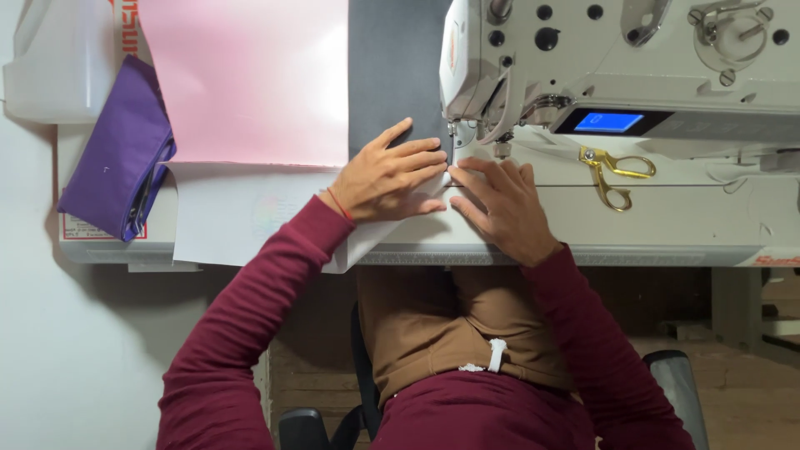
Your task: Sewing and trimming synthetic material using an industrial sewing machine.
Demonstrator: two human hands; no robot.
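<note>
Our left hand [385,175] and right hand [500,204] lie flat and released, pressing the white sheet [250,218] on the counter [667,225] with its edge at the sewing machine's [617,67] needle, no stitching visible yet, gold scissors [615,171] aside.

Bright, even light, soft shadows under the table edge, glare on the pink sheet [250,79], sharp focus.

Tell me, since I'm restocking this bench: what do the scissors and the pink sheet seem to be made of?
Scissors: metal with a shiny gold-coloured finish, judging by the glints on the handles. Pink sheet: probably vinyl or coated fabric; it lies smooth with a soft sheen, though paper can't be excluded.
</note>
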